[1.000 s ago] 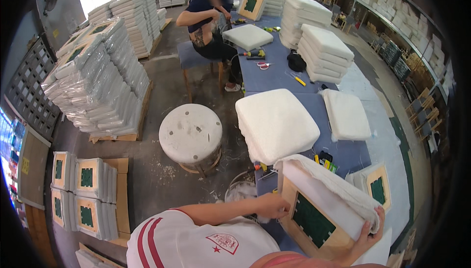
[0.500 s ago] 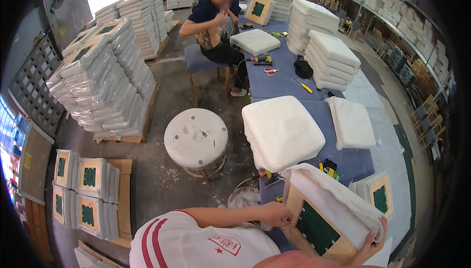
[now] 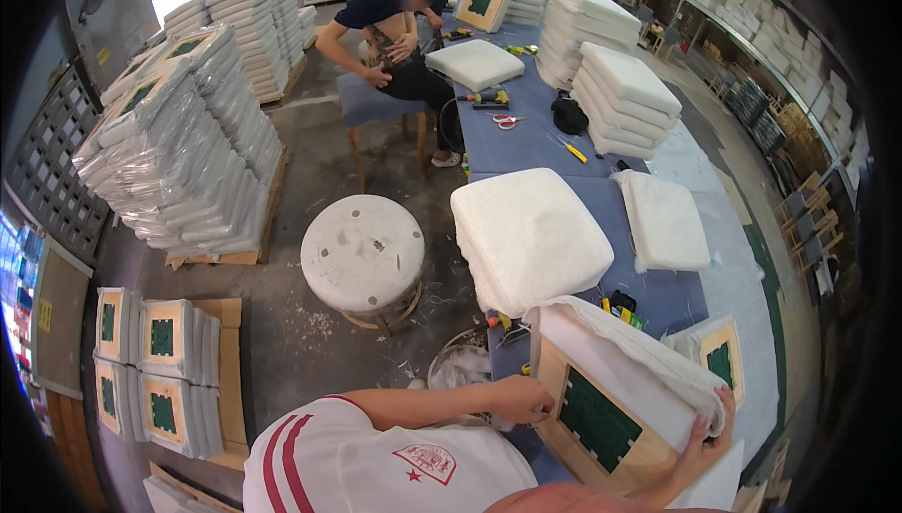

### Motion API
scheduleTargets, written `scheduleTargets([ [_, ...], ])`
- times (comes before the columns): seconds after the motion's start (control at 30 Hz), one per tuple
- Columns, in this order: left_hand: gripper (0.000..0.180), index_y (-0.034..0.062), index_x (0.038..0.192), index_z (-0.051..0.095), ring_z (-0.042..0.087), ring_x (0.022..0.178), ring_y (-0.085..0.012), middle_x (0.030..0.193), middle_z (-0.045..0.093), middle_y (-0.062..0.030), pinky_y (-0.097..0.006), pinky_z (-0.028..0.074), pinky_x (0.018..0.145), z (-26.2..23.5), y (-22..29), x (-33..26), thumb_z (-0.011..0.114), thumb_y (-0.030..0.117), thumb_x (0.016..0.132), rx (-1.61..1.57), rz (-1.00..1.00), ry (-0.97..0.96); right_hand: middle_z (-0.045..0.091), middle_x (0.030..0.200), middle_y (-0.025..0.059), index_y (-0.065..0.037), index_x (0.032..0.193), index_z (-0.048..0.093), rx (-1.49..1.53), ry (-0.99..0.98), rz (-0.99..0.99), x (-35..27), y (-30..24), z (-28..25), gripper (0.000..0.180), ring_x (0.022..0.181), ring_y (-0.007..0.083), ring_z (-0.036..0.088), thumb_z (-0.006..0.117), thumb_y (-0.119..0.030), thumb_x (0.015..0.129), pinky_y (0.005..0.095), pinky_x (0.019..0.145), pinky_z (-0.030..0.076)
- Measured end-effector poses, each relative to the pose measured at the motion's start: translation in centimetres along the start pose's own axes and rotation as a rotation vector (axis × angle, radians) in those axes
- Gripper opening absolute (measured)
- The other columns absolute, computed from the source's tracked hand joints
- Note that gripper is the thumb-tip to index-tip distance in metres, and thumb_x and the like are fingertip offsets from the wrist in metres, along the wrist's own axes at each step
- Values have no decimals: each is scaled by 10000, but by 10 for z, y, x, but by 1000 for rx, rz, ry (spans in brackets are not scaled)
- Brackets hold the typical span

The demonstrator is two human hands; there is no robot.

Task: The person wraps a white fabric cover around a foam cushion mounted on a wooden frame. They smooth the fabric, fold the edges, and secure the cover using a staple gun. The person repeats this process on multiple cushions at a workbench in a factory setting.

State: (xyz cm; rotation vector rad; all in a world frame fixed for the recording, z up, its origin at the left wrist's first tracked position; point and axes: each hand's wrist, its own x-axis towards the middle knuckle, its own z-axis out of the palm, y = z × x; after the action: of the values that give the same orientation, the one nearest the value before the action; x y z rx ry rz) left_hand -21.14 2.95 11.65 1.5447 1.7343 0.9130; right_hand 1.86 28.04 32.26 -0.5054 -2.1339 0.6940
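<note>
I hold a seat cushion (image 3: 615, 391) upside down over the blue table (image 3: 554, 151): white fabric wrapped over foam, a wooden frame and green webbing facing me. My left hand (image 3: 519, 398) grips the cushion's left wooden edge. My right hand (image 3: 707, 433) holds its right edge, pinching the loose white fabric. A finished white cushion (image 3: 528, 234) lies on the table just beyond.
A round white stool (image 3: 364, 255) stands left of the table. Another person (image 3: 395, 24) sits on a blue bench farther back. Wrapped cushion stacks (image 3: 178, 151) stand on pallets at left; more cushions (image 3: 615, 95), scissors (image 3: 507, 120) and tools lie on the table.
The view has tilted slightly and the cushion in my hands has shifted a little; both hands keep their hold on its edges.
</note>
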Motion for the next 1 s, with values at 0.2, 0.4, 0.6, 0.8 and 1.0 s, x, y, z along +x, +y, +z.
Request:
scheduleTargets([
  [0.2, 239, 133, 1081, 798, 775, 913, -374, 952, 801, -134, -497, 603, 807, -3, 0, -3, 696, 340, 1018, -7, 11, -11, 705, 1384, 172, 55, 1247, 700, -22, 3, -61, 2, -2, 6, 414, 1427, 406, 577, 735, -289, 1019, 528, 1241, 371],
  [0.4, 240, 129, 1037, 787, 772, 853, -351, 899, 788, -137, -486, 593, 767, -18, 2, 11, 707, 354, 1020, -25, 75, 126, 715, 1366, 174, 55, 1238, 703, -37, 10, -76, 2, -5, 7, 394, 1424, 411, 587, 729, -268, 1015, 536, 1239, 379],
  [0.6, 331, 124, 1062, 719, 761, 779, -297, 800, 745, -100, -434, 561, 691, -86, 78, 44, 808, 429, 969, -48, 146, 330, 728, 1343, 175, 49, 1237, 708, -70, -9, -113, 1, -16, 11, 381, 1400, 412, 604, 731, -253, 1006, 531, 1219, 403],
  [0.8, 426, 119, 1217, 660, 714, 729, -251, 812, 677, -47, -383, 540, 648, -87, 105, 77, 870, 337, 918, 147, 528, 799, 732, 1341, 177, 49, 1213, 715, -48, 11, -69, 8, -35, 29, 347, 1387, 406, 615, 754, -203, 978, 513, 1205, 423],
  [1.0, 395, 104, 1223, 754, 691, 727, -206, 854, 683, -9, -358, 535, 629, -84, 81, 73, 838, 143, 840, 367, 611, 843, 730, 1362, 170, 33, 1245, 721, -83, -23, -85, 25, -27, 39, 329, 1374, 377, 630, 764, -125, 959, 486, 1201, 430],
])
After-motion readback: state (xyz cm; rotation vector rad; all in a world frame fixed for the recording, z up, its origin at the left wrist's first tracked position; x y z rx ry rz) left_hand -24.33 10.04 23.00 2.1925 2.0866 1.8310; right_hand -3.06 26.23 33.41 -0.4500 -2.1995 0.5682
